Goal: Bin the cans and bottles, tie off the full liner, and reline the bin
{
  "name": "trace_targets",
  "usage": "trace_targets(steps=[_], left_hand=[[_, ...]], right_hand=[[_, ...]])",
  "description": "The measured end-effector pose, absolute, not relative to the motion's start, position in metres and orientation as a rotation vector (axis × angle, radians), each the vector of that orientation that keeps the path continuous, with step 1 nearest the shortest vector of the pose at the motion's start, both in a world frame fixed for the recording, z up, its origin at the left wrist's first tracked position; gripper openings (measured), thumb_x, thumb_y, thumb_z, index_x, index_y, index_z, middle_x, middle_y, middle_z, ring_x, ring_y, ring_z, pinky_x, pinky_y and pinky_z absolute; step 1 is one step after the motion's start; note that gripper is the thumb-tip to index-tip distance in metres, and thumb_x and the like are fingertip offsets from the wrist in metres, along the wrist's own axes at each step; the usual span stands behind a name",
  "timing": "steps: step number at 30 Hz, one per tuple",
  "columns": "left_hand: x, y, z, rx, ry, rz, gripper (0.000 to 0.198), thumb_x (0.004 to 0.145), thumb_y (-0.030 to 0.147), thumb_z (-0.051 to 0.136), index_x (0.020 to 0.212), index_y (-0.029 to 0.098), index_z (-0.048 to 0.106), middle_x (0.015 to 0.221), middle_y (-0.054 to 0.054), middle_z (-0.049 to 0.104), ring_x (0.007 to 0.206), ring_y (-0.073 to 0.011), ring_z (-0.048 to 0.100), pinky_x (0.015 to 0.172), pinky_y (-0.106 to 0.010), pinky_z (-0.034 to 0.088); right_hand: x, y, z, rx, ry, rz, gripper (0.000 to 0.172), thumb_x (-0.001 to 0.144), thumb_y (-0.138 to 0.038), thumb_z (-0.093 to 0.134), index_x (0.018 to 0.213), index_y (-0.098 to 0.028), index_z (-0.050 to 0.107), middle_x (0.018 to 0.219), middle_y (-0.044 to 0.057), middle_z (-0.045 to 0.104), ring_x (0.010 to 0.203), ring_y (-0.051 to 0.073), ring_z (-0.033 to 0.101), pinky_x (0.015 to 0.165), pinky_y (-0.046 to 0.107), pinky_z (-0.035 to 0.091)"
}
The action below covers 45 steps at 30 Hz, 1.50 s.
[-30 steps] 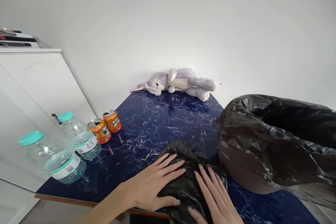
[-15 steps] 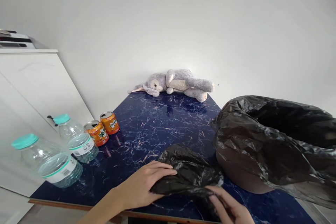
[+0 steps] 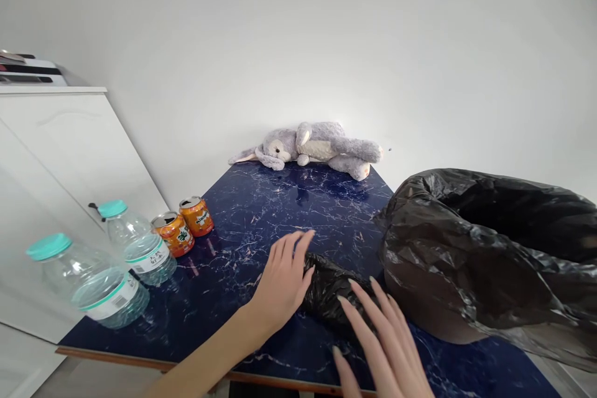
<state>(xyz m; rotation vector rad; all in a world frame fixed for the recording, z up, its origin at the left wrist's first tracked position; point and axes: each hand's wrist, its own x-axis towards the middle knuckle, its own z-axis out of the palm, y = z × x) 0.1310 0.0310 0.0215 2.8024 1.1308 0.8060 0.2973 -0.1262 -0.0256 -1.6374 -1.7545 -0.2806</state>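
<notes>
1. The bundle of black plastic [image 3: 329, 301] is placed on the worktop [image 3: 252, 217], to the left of the brown bin [image 3: 429, 311] and near to it. As it is partly covered by the hands, it cannot be told how well it is folded underneath.

2. The left hand [image 3: 280, 286] is laid at the end of the bundle farther from the bin. Its thumb and fingers are parted by a small gap, and no pinch is seen. If this end alone is pressed, the bundle could be turned askew, since thin plastic probably slips easily on a glossy surface.

3. The right hand [image 3: 387, 339] is held over the end nearer to the bin, with the fingers spread wide. Whether the plastic is touched by it cannot be told. If too little weight is given here, the folds could be opened again by trapped air.

4. The liner [image 3: 433, 255] is draped loosely over the bin. By a wide move of the right hand, its slack edge could be caught and the bin shifted.

5. Well to the left of the bin, two bottles [image 3: 112, 298] and two orange cans [image 3: 198, 217] are stood upright. They could be knocked over if the left hand is drawn sideways carelessly.
</notes>
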Motion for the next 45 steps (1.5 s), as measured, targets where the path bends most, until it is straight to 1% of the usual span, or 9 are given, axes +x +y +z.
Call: trace_targets(steps=[3,7,10,14,19,22,28,35,45], left_hand=[[0.128,0.03,0.029,3.136,0.576,0.707,0.059,0.111,0.015,0.042,0.168,0.027,0.033,0.17,-0.011,0.044,0.162,-0.0302,0.032,0.132,-0.057,0.028],[0.116,0.042,0.029,3.109,0.294,0.252,0.064,0.113,0.041,0.049,0.171,0.027,0.027,0.169,-0.004,0.046,0.165,-0.0282,0.022,0.137,-0.057,0.013],[0.106,0.059,0.02,3.009,0.463,0.16,0.063,0.115,0.042,0.043,0.172,0.033,0.02,0.175,0.002,0.034,0.166,-0.0283,0.014,0.137,-0.059,0.008],[0.097,0.079,0.01,2.899,0.6,0.141,0.059,0.116,0.044,0.036,0.172,0.038,0.016,0.177,0.005,0.026,0.167,-0.0287,0.008,0.137,-0.057,0.011],[0.086,0.084,0.006,2.875,0.664,0.214,0.056,0.117,0.041,0.035,0.171,0.039,0.02,0.175,0.004,0.031,0.166,-0.0265,0.012,0.136,-0.054,0.016],[0.073,0.073,0.005,2.886,0.744,0.302,0.055,0.117,0.038,0.037,0.17,0.039,0.024,0.175,0.004,0.032,0.166,-0.0257,0.017,0.136,-0.052,0.02],[0.031,0.031,0.0,2.866,1.018,0.36,0.06,0.115,0.037,0.042,0.171,0.038,0.022,0.177,0.001,0.028,0.165,-0.029,0.02,0.134,-0.055,0.027],[0.002,0.005,-0.009,2.774,1.253,0.374,0.06,0.113,0.041,0.048,0.17,0.039,0.028,0.175,0.001,0.034,0.163,-0.0329,0.026,0.128,-0.058,0.038],[0.004,0.003,-0.01,2.752,1.248,0.543,0.056,0.111,0.042,0.051,0.166,0.038,0.039,0.171,0.0,0.043,0.161,-0.0341,0.032,0.125,-0.056,0.043]], right_hand=[[0.289,-0.105,-0.045,-1.704,-1.912,-0.272,0.077,0.108,-0.058,0.048,0.174,-0.031,0.02,0.175,0.01,0.032,0.158,0.049,0.032,0.118,0.076,0.041],[0.292,-0.086,-0.069,-1.784,-2.096,-0.126,0.081,0.105,-0.071,0.043,0.172,-0.03,0.025,0.174,0.012,0.03,0.155,0.051,0.034,0.114,0.079,0.043],[0.296,-0.081,-0.061,-1.868,-2.113,-0.008,0.077,0.107,-0.07,0.035,0.171,-0.029,0.028,0.174,0.008,0.024,0.158,0.046,0.029,0.12,0.074,0.038],[0.301,-0.074,-0.034,-1.946,-2.152,0.17,0.072,0.109,-0.069,0.029,0.17,-0.03,0.027,0.175,0.004,0.018,0.16,0.042,0.023,0.124,0.069,0.033],[0.318,-0.061,-0.02,-1.903,-2.226,0.291,0.07,0.111,-0.067,0.023,0.171,-0.032,0.018,0.177,0.001,0.009,0.163,0.037,0.012,0.129,0.065,0.024],[0.324,-0.062,-0.023,-1.856,-2.219,0.262,0.07,0.111,-0.066,0.025,0.172,-0.033,0.016,0.178,0.002,0.01,0.163,0.038,0.013,0.128,0.065,0.028],[0.293,-0.1,-0.048,-1.755,-2.076,-0.145,0.082,0.106,-0.066,0.044,0.173,-0.034,0.008,0.177,0.008,0.019,0.159,0.048,0.024,0.117,0.075,0.042],[0.272,-0.109,-0.088,-1.853,-2.06,-0.126,0.084,0.1,-0.079,0.043,0.168,-0.03,0.037,0.172,0.01,0.032,0.153,0.057,0.034,0.108,0.086,0.042],[0.278,-0.051,-0.032,-2.023,-2.22,0.064,0.088,0.107,-0.073,0.02,0.167,-0.01,0.037,0.175,0.016,0.022,0.161,0.047,0.019,0.127,0.07,0.025]])
